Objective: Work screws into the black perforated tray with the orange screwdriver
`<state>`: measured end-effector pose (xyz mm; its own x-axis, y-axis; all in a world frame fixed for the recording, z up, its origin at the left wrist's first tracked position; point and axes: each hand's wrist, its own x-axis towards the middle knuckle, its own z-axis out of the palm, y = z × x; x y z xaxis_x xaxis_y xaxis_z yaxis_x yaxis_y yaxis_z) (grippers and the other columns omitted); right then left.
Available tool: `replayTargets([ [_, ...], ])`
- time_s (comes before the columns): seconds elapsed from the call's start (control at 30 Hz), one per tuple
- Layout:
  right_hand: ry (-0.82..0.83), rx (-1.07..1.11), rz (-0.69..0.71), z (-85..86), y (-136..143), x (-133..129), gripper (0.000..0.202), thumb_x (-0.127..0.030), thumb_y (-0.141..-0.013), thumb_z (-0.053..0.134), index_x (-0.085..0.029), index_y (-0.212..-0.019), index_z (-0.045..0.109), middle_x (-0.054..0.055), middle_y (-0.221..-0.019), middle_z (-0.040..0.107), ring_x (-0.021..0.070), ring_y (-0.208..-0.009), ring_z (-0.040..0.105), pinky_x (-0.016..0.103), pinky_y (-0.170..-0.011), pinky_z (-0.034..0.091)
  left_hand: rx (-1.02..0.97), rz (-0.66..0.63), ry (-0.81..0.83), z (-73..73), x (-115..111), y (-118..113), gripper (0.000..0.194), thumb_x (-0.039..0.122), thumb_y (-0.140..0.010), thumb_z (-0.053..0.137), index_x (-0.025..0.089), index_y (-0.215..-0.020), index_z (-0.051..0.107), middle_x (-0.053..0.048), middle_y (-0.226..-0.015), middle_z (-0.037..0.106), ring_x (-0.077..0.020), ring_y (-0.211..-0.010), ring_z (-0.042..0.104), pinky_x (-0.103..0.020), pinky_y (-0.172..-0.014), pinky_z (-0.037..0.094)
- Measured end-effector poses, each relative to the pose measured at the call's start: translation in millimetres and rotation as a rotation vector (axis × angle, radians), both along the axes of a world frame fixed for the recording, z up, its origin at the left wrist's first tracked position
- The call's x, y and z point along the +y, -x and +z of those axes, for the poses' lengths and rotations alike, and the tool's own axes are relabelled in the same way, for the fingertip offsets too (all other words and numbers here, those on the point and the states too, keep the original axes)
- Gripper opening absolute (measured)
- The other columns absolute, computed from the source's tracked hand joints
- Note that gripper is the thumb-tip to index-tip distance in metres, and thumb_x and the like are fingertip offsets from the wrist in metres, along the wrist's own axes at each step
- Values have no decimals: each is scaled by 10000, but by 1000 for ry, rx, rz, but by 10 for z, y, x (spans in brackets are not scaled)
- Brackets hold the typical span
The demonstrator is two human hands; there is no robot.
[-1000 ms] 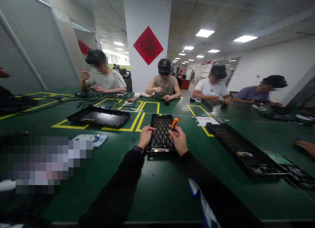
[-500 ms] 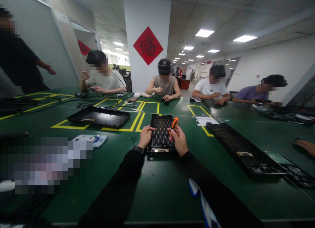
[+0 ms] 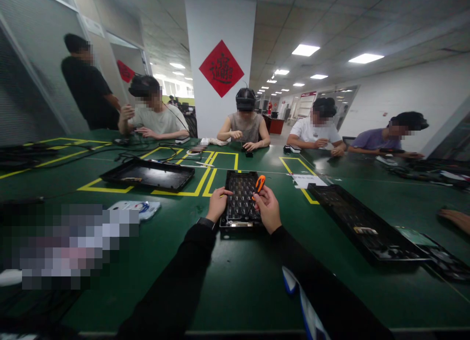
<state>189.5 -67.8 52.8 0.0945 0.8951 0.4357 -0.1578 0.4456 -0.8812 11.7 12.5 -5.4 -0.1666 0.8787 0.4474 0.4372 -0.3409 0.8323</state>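
In the middle of the table lies a black plastic casing (image 3: 240,199), its inside full of rows of dark raised shapes and a pale metallic strip at the near end. My left hand (image 3: 219,204) grips the casing's left edge, with fingers over the rim. Over the right side, my right hand (image 3: 269,210) is closed around a screwdriver (image 3: 260,183) with an orange and black handle. The handle leans up and to the right. Its tip is hidden by the hand and the dark casing.
Another black casing (image 3: 147,173) lies at the left and a long black casing (image 3: 363,227) at the right. A phone in a pale case (image 3: 149,210) and a paper sheet (image 3: 306,180) rest on the green table (image 3: 235,291). Several people sit opposite; cables run at left.
My hands and the casing stay nearly in place; the screwdriver handle has shifted very slightly. At the far left, a person standing has moved right, away from the frame's edge.
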Motion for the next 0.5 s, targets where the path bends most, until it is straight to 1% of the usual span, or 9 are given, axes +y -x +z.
replayTargets([
  [0.07, 6, -4, 13, 1, 2, -6, 409, -326, -752, 545, -198, -1129, 457, 43, -914, 576, 53, -492, 442, 187, -429, 374, -2, 0, 3, 5, -3, -1, 293, 103, -663, 427, 179, -774, 687, -49, -1111, 573, -192, -1095, 475, -343, -993, 309],
  [0.2, -4, -30, 19, 12, -1, -28, 336, -348, -774, 503, -195, -1073, 490, 41, -924, 586, 46, -476, 428, 189, -431, 374, -11, 5, 11, 17, -14, -5, 288, 105, -666, 430, 185, -766, 688, -44, -1109, 573, -192, -1097, 475, -341, -995, 309],
  [0.3, 2, -54, 15, 13, -7, -28, 321, -362, -763, 516, -193, -1036, 506, 13, -827, 580, 47, -466, 423, 184, -420, 360, -12, 5, 4, 21, -20, -8, 286, 107, -669, 428, 183, -763, 688, -48, -1100, 577, -194, -1097, 475, -339, -991, 314],
  [0.4, 6, -83, -12, -1, -13, -12, 324, -367, -733, 560, -197, -1005, 519, -25, -686, 526, 60, -470, 434, 182, -416, 354, -10, 9, -4, 20, -22, -10, 285, 106, -668, 428, 183, -759, 687, -45, -1092, 582, -193, -1099, 474, -336, -993, 313],
  [0.5, -13, -85, -66, -15, -16, 2, 308, -354, -707, 594, -198, -966, 537, -30, -675, 492, 64, -484, 433, 186, -427, 367, -4, 8, -6, 21, -29, -10, 290, 102, -667, 425, 183, -765, 687, -45, -1093, 582, -191, -1097, 476, -335, -994, 312],
])
